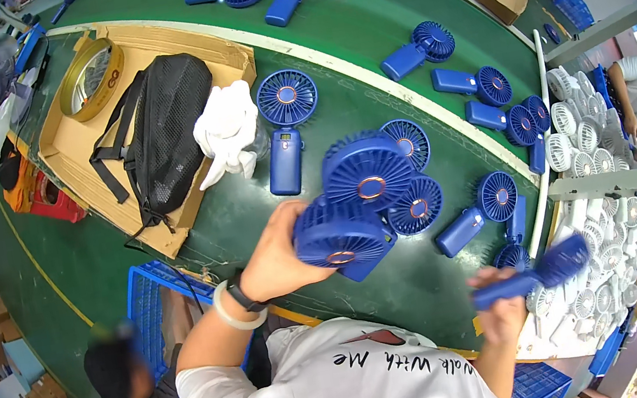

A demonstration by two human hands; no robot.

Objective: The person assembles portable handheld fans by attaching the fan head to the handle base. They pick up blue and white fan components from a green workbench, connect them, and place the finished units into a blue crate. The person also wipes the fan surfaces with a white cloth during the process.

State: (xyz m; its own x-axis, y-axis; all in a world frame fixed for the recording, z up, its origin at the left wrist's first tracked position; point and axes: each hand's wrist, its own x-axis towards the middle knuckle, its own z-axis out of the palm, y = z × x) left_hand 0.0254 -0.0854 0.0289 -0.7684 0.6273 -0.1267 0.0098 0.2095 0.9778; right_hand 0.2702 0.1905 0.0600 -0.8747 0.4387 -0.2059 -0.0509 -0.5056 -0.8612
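My left hand (pixel 284 253) is closed round a blue handheld fan (pixel 337 238), its round slatted head facing up. A second blue fan head (pixel 367 174) sits right against it; whether the same hand grips this one too I cannot tell. Two more fan heads (pixel 417 204) show just behind, partly covered. At the lower right, my right hand (pixel 504 305) grips another blue handheld fan (pixel 508 288) by its handle, slightly blurred, its head pointing right. Beyond my left hand a blue fan (pixel 284 163) with a small display lies on the green table (pixel 352 94).
A cardboard tray (pixel 244 54) holds a black mesh bag, a tape roll (pixel 91 78) and white cloth (pixel 228 126). More blue fans (pixel 478 215) lie along the belt's edge. Many white fans (pixel 600 238) fill the right side. One person sits at lower left, another stands at far right.
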